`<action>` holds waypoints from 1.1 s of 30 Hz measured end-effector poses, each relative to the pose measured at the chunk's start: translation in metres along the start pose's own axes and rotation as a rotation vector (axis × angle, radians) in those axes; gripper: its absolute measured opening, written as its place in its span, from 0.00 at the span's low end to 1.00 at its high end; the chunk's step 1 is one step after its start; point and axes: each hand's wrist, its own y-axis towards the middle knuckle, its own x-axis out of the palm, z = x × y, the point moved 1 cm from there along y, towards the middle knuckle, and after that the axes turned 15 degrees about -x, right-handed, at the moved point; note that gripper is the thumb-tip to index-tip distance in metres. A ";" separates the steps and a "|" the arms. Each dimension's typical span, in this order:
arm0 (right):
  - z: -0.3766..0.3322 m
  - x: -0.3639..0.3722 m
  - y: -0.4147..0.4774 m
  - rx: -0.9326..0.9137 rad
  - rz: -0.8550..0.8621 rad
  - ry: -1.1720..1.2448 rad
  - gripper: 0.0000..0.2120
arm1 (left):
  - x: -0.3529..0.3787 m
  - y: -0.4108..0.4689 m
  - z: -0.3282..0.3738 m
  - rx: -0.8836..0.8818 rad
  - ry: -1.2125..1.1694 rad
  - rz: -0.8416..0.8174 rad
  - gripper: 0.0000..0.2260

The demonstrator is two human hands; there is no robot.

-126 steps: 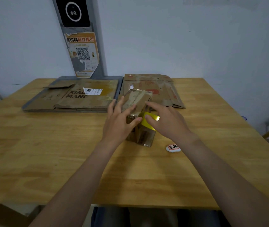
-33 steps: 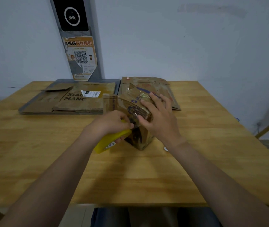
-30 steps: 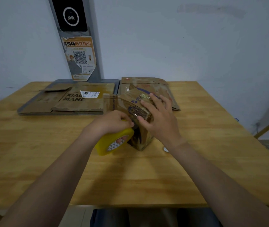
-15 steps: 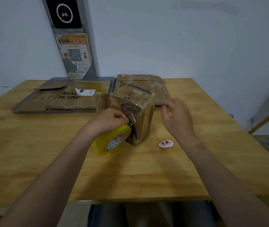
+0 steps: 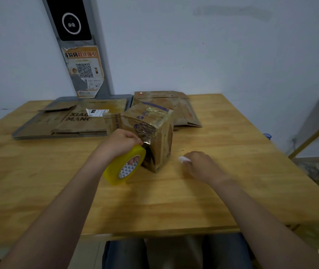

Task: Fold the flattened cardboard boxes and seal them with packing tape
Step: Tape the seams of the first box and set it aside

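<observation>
Head view | left hand (image 5: 119, 141) clamped on tape roll (image 5: 124, 167) at box (image 5: 154, 136) | right hand (image 5: 201, 166) curled over small white item (image 5: 183, 159) | risk: box unheld, tape pull could tip it

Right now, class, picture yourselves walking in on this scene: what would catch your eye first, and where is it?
The bright yellow tape roll stands out first, held by the left hand against the near side of the upright taped box mid-table. Right of the box, the right hand curls over a small white object on the wooden table. Along the far edge lie stacked flattened cardboard boxes.
</observation>
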 end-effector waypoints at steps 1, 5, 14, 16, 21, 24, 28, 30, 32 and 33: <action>-0.003 -0.005 0.000 -0.010 0.060 0.091 0.12 | -0.001 0.001 -0.001 -0.007 0.003 0.006 0.09; -0.027 -0.027 0.001 -0.178 0.411 0.226 0.09 | -0.002 0.002 -0.003 -0.010 0.047 0.037 0.06; -0.108 -0.042 0.018 -0.327 0.622 0.125 0.13 | -0.002 -0.005 -0.008 0.002 0.080 0.090 0.08; -0.121 -0.039 0.025 -0.333 0.575 0.020 0.15 | -0.001 -0.006 -0.008 0.005 0.068 0.087 0.08; -0.136 -0.037 0.043 -0.278 0.481 -0.214 0.14 | 0.000 -0.009 -0.008 0.019 0.063 0.101 0.12; -0.140 -0.037 0.048 -0.240 0.447 -0.313 0.13 | -0.001 -0.009 -0.007 0.022 0.080 0.105 0.12; -0.145 -0.038 0.052 -0.213 0.367 -0.376 0.13 | -0.001 -0.007 -0.007 0.019 0.069 0.098 0.10; -0.141 -0.039 0.051 -0.210 0.356 -0.353 0.15 | -0.002 -0.006 -0.008 0.016 0.069 0.098 0.09; -0.134 -0.039 0.047 -0.227 0.340 -0.305 0.15 | -0.002 -0.004 -0.009 0.012 0.069 0.093 0.07; -0.131 -0.039 0.044 -0.242 0.322 -0.282 0.13 | -0.002 -0.003 -0.010 0.012 0.066 0.091 0.07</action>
